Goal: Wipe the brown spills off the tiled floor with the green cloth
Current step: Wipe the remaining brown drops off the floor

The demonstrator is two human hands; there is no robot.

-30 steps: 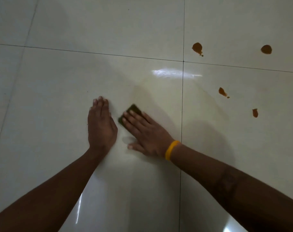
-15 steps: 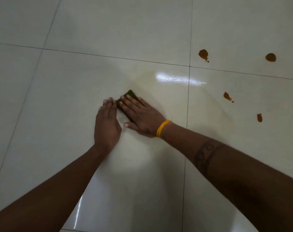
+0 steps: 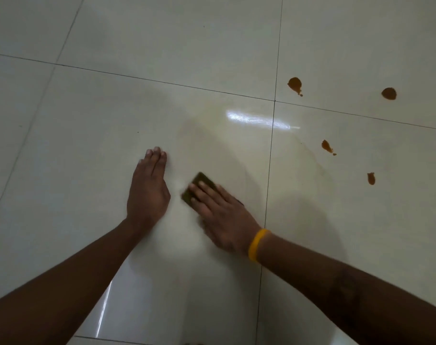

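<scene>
My right hand (image 3: 220, 212), with a yellow band at the wrist, presses flat on the dark green cloth (image 3: 202, 181), fingers straight; most of the cloth is hidden under them. My left hand (image 3: 149, 188) rests flat on the tile just left of the cloth, apart from it. Several brown spills lie on the pale tiled floor (image 3: 87, 120) to the right: one near the grout cross (image 3: 294, 84), one further right (image 3: 389, 93), one lower (image 3: 327, 146) and a small one (image 3: 371, 178). A faint yellowish smear covers the tile around the cloth.
Dark grout lines cross the floor, one running vertically just right of my right wrist (image 3: 269, 170). A bright light reflection (image 3: 256, 120) sits on the glossy tile above my hands.
My right hand has slid the cloth back toward me and to the right, away from my left hand's fingertips. The left hand stays planted on the tile.
</scene>
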